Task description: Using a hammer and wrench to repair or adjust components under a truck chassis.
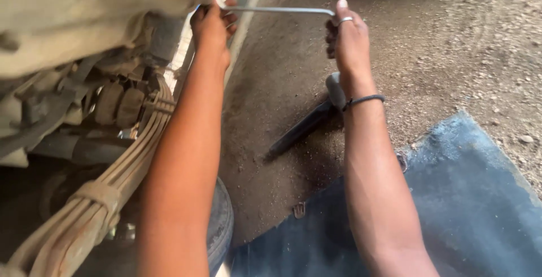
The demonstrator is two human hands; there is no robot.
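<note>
Along the left of the frame runs the underside of a vehicle: a stack of curved leaf springs (121, 169) sweeps from lower left up toward the middle, clamped to dusty chassis parts (68, 85), with the edge of a tyre (221, 226) showing at bottom centre.

The left hand (210, 27) reaches up to the top of the frame, just left of centre, where the body panel ends. Its fingers are clenched around the near end of a bent metal rod (276, 10), apparently steadying that end against the vehicle so it stays seated while the other end is worked; what the rod engages is hidden behind the hand.

The rod spans horizontally across the top centre and bends downward at its right end. There the right hand (347, 37) is closed around the bend, thumb laid on top of the corner, a grip that gives leverage for turning. A ring and a dark wristband show on that arm.

Below the right wrist a dark-handled hammer (305, 127) lies on the dirt ground (451, 40), within easy reach. A blue mat (474, 198) covers the lower right, spread over the ground.
</note>
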